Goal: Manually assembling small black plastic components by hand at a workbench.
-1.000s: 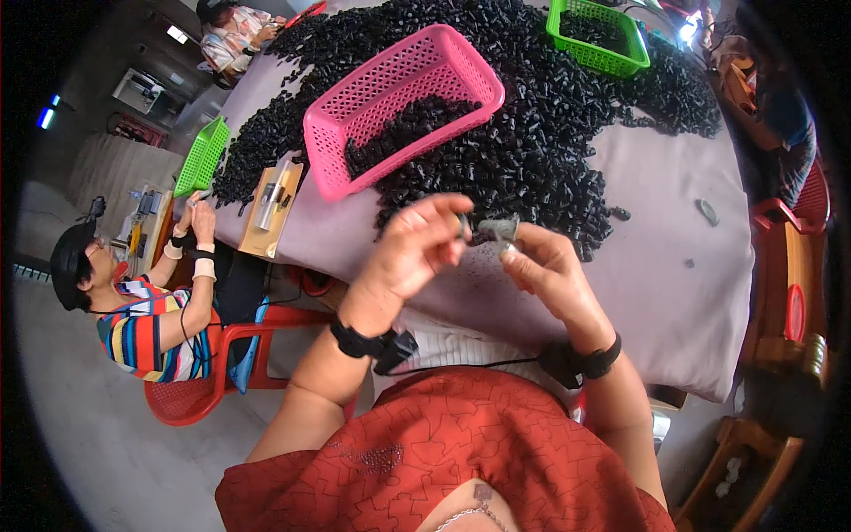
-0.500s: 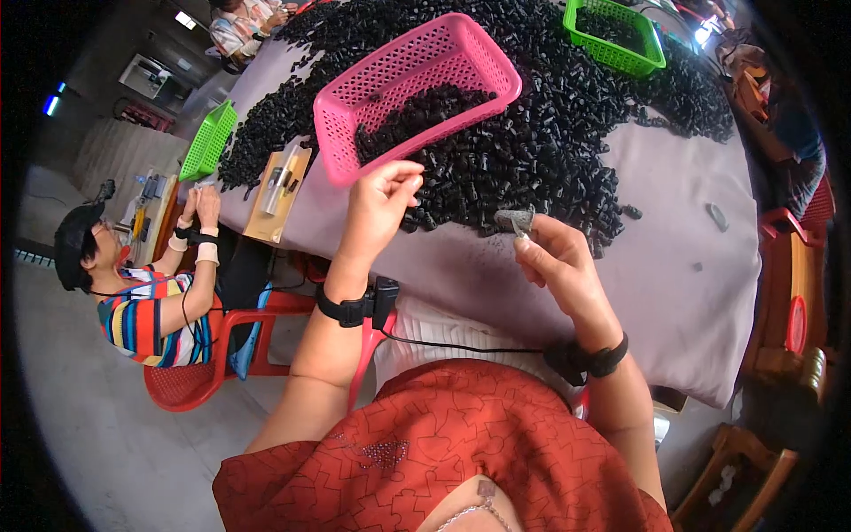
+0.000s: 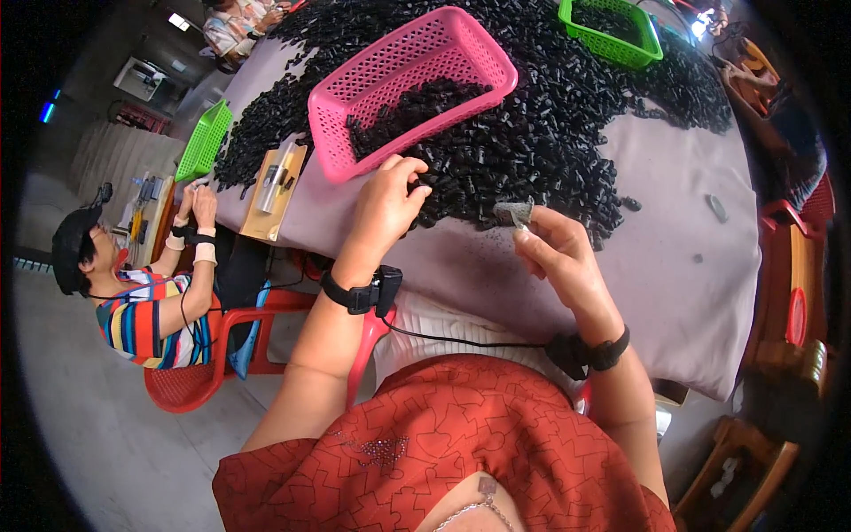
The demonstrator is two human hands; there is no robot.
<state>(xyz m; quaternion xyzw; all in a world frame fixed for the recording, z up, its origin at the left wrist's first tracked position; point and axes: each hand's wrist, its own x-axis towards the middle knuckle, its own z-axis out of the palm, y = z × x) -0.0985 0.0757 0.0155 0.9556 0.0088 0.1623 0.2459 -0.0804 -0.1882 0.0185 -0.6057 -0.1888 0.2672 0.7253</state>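
My left hand (image 3: 383, 206) is at the near edge of a heap of small black cylindrical parts (image 3: 523, 142), beside the pink basket's lower corner. Its thumb and forefinger are bent and apart, with black parts showing between them. My right hand (image 3: 565, 259) pinches a small rough grey piece (image 3: 512, 213) between thumb and forefinger, just over the heap's near edge. The piece looks speckled and curved; its exact kind is not clear. The pink perforated basket (image 3: 332, 146) rests tilted on the heap, with more black parts inside.
Green baskets stand at the left (image 3: 205, 139) and far right (image 3: 651, 49). A tan board (image 3: 264, 213) carries a clear tube near the left edge. On the grey cloth (image 3: 678, 257) lies a dark flat piece (image 3: 716, 207). A co-worker (image 3: 155, 306) sits at left on a red chair.
My left hand has moved slightly right, and its thumb and forefinger are farther apart. My right hand stays nearly in place with the grey piece. The view has shifted slightly.
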